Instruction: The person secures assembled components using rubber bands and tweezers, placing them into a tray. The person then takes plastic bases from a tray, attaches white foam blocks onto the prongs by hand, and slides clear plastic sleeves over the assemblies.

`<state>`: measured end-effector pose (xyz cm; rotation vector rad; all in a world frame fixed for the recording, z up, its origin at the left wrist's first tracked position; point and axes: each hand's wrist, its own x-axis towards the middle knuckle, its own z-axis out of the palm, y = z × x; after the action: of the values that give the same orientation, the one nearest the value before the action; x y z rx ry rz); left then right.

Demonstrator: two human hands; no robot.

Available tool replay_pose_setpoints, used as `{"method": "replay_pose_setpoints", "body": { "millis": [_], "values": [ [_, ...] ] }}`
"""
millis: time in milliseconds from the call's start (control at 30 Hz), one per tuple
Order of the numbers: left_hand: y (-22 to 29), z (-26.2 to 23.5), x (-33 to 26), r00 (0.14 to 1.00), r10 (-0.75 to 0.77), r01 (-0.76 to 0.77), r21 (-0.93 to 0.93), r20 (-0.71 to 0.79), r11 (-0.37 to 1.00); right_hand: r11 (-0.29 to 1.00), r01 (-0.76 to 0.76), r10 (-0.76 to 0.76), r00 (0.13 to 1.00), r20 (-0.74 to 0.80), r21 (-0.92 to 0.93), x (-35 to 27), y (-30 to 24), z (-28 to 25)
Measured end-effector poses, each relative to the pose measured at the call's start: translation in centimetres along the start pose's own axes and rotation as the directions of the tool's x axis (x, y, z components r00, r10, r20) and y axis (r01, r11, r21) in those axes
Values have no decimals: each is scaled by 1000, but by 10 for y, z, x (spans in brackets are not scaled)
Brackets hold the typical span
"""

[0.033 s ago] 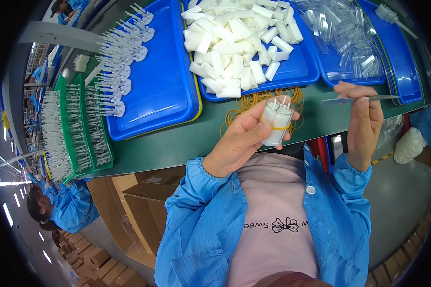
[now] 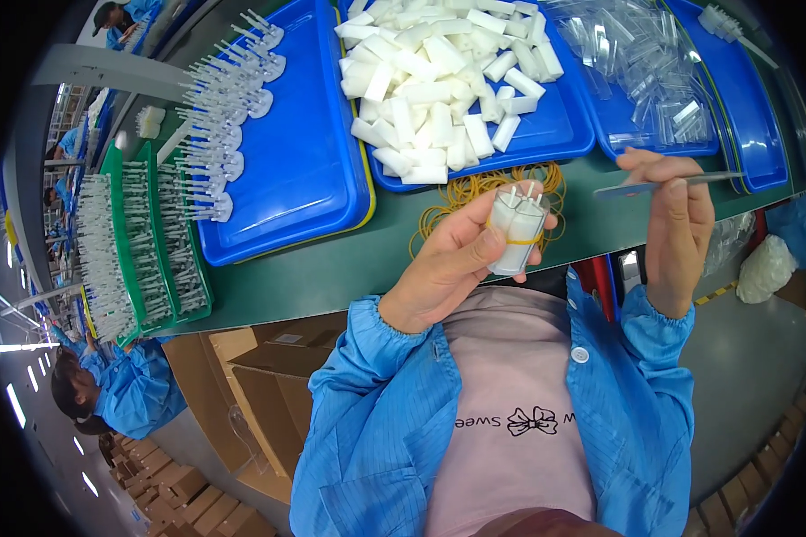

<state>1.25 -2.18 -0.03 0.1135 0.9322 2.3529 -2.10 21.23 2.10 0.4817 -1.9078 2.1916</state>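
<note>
1. Two hands of ours are occupied: the left hand (image 2: 446, 259) pinches a clear-sided bundle of white pieces (image 2: 509, 225), ringed by a thin yellow band (image 2: 521, 241).
2. Between two and three o'clock from that bundle, our right hand (image 2: 681, 210) pinches a slim grey metal tool (image 2: 629, 188), apart from it.
3. Toward eleven, we have loose yellow rubber bands (image 2: 437, 213) near it.
4. Farther at eleven, oblong white blocks (image 2: 439, 89) heap on a blue plastic tray (image 2: 564, 148); at one, transparent plastic pieces (image 2: 640, 76).
</note>
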Motion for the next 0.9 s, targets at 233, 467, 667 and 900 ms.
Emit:
{"method": "replay_pose_setpoints", "body": {
  "millis": [233, 467, 667, 900],
  "values": [
    [-6, -2, 0, 996, -64, 77, -246, 59, 966, 996, -58, 48, 989, 138, 68, 9, 1, 30],
    [-10, -8, -2, 985, -139, 171, -436, 106, 884, 995, -90, 80, 982, 172, 53, 11, 6, 32],
    [-15, -3, 2, 982, -178, 190, -446, 69, 875, 983, -131, 106, 976, 188, 126, 8, 11, 29],
    [-17, 2, 3, 971, -236, 224, -456, 31, 861, 987, -115, 95, 981, 167, 115, 6, 11, 26]
  ]
}}
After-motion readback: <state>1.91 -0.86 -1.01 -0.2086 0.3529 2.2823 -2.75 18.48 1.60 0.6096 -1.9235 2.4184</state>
